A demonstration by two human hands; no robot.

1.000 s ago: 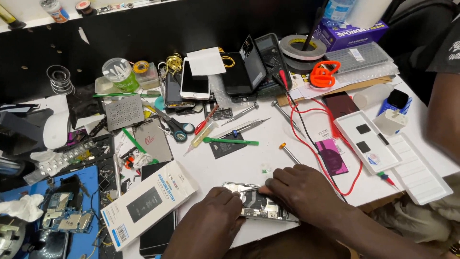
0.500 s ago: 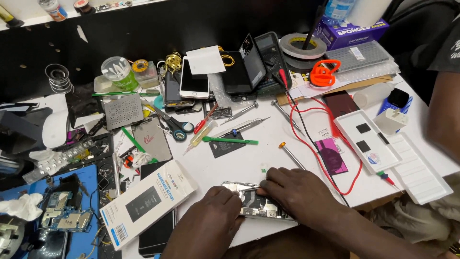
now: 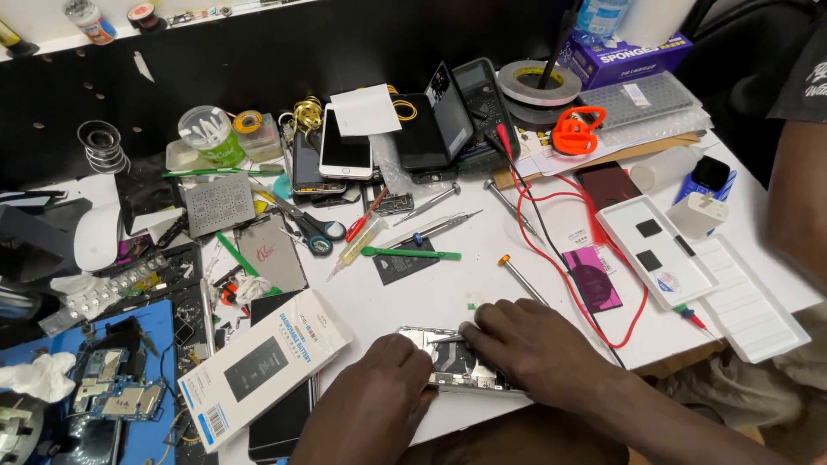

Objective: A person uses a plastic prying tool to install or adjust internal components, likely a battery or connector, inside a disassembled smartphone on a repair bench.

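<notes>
An opened phone frame with bare metal innards lies near the white table's front edge. My left hand grips its left end, fingers curled over the rim. On the right half rests my right hand, fingertips pressing into the middle of the frame. Most of the phone is hidden under both hands. A white battery box lies just left of my left hand. An orange-tipped screwdriver lies just beyond my right hand.
Red test leads loop across the table to a multimeter. Scissors, a green pry tool, tweezers and phones crowd the middle. A white tray sits right. Another person's arm is at the far right.
My right hand slid a little left over the phone frame, fingertips now nearer its middle. My left hand stayed on the left end.
</notes>
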